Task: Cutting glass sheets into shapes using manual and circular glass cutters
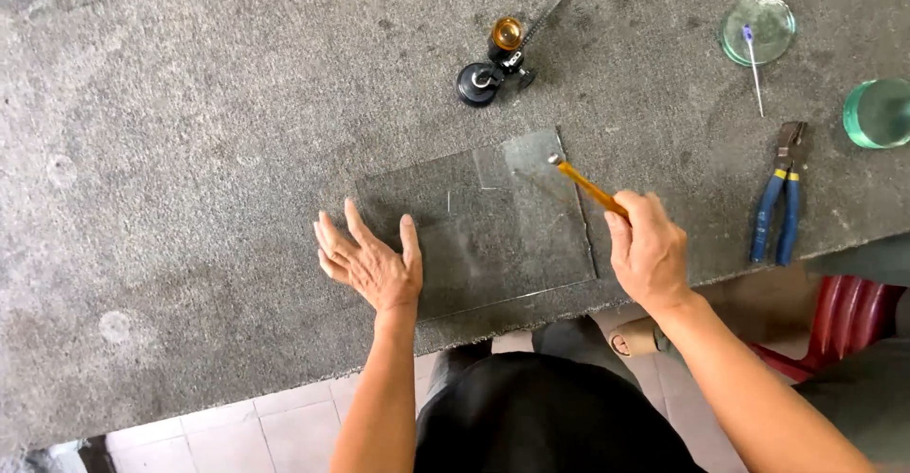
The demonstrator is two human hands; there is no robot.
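Observation:
A clear rectangular glass sheet lies flat on the grey carpeted table, close to the front edge. My left hand rests flat with fingers spread on the sheet's left edge. My right hand grips a slim glass cutter with an amber handle. Its metal tip touches the glass near the sheet's far right corner.
A black and brass circle cutter with a suction base lies behind the sheet. At the right are two round green-edged glass discs, a thin pen, and blue-handled pliers. A red stool stands below the table edge.

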